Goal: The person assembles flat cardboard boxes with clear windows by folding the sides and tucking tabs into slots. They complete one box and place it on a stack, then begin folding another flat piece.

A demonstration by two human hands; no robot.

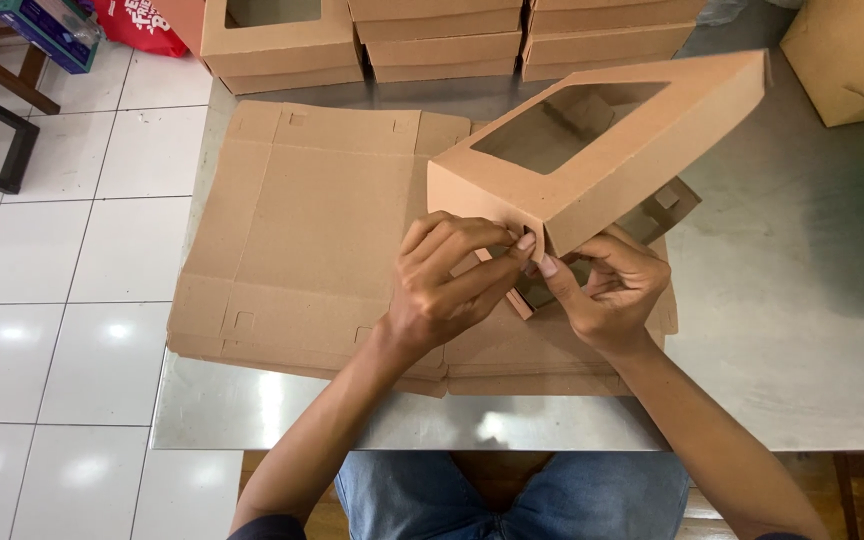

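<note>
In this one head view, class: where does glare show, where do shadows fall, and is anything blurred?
Head view: glare patches sit on the steel table near its front edge and on the white floor tiles; the windowed box throws a soft shadow to its right on the table; both the left hand and right hand are sharp, with no visible motion blur.

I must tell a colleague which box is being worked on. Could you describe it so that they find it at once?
On the steel table, above the flat cardboard sheets, the window box is held tilted by the left hand and right hand. Unlike the finished boxes stacked at the far edge, it is lifted.
</note>
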